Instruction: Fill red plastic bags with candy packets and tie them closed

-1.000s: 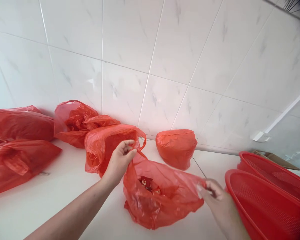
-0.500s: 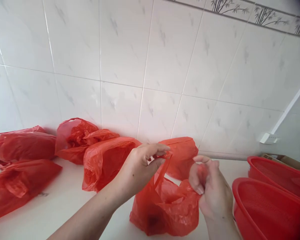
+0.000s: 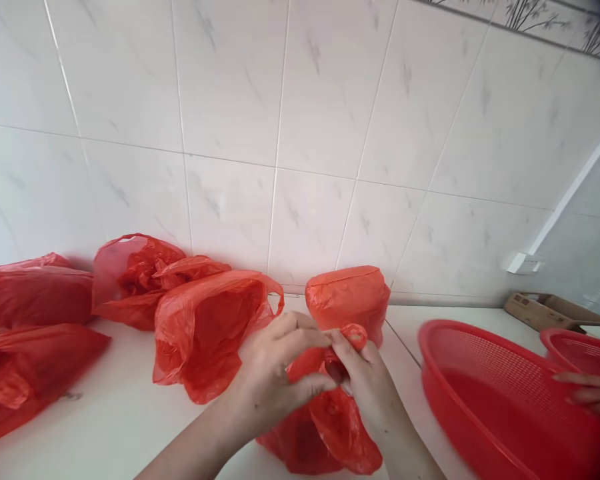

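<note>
In front of me a red plastic bag point(image 3: 300, 440) stands on the white table point(image 3: 115, 413), with something dark faintly showing through its side. My right hand point(image 3: 363, 380) is closed on the gathered top of this bag, and a loop of handle sticks up over the fingers. Curled from the left, my left hand point(image 3: 280, 373) has its fingertips on the same gathered plastic, touching my right hand. The thumb lies lower, apart from the fingers. An open red plastic bag point(image 3: 205, 333) lies left of my hands, and a filled red bag point(image 3: 350, 293) stands behind them.
More red bags point(image 3: 40, 293) lie at the left along the tiled wall point(image 3: 230, 133). At the right are a large red plastic basket point(image 3: 460, 387) and a second red basket point(image 3: 570, 347). Another person's hand point(image 3: 593, 393) grips a basket. A cardboard box point(image 3: 545, 313) sits behind.
My hands, apart before, have come together over the bag's top and gathered the handles. The front basket has shifted, the other now shows farther right, and another person's hand has appeared there.
</note>
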### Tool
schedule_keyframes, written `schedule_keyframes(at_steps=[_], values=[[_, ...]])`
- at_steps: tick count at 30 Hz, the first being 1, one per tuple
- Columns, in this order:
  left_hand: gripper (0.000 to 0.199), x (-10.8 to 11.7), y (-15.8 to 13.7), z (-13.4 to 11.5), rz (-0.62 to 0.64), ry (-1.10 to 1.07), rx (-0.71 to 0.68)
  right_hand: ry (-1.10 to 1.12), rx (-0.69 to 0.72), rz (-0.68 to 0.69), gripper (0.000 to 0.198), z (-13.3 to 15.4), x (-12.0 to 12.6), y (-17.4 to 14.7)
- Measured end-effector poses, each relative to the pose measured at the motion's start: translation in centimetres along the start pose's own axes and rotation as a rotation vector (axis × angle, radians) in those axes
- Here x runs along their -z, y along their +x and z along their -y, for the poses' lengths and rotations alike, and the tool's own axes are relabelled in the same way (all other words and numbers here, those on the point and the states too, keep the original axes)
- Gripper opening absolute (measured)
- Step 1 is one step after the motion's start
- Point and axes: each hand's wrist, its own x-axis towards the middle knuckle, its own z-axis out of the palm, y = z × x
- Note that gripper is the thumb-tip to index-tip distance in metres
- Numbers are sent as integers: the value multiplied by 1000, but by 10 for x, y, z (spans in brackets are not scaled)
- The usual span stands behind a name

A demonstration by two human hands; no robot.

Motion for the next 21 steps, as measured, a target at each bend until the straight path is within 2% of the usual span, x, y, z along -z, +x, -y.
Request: schedule_keyframes(at_steps=[2, 4, 6, 9, 12, 15, 18, 20, 21], values=[[24, -3, -6, 7, 39, 60, -46, 45, -48, -34, 36, -1, 0, 0], [11, -5, -10, 11, 2, 104, -61, 49, -69, -18, 38, -4, -2, -1], [8, -6, -12, 15, -18, 125, -48, 40, -69, 3, 40, -8, -3, 0], [18, -8, -15, 19, 19, 156, -27, 27, -76, 6, 40, -13, -4, 2], [10, -9, -19, 25, -15, 159, 4, -59, -32, 124, 46, -15, 0, 5], [15, -10, -21, 30, -82, 64, 187, -151, 116, 268, 48, -16, 10, 7], [13, -11, -21, 32, -106, -145, 385, -211, 247, 350, 56, -14, 21, 8], [11, -13, -22, 32, -56, -313, 464, -273, 242, 396, 54, -13, 26, 9], [11, -14, -22, 32, -27, -366, 496, -303, 216, 400, 45, -13, 27, 9]])
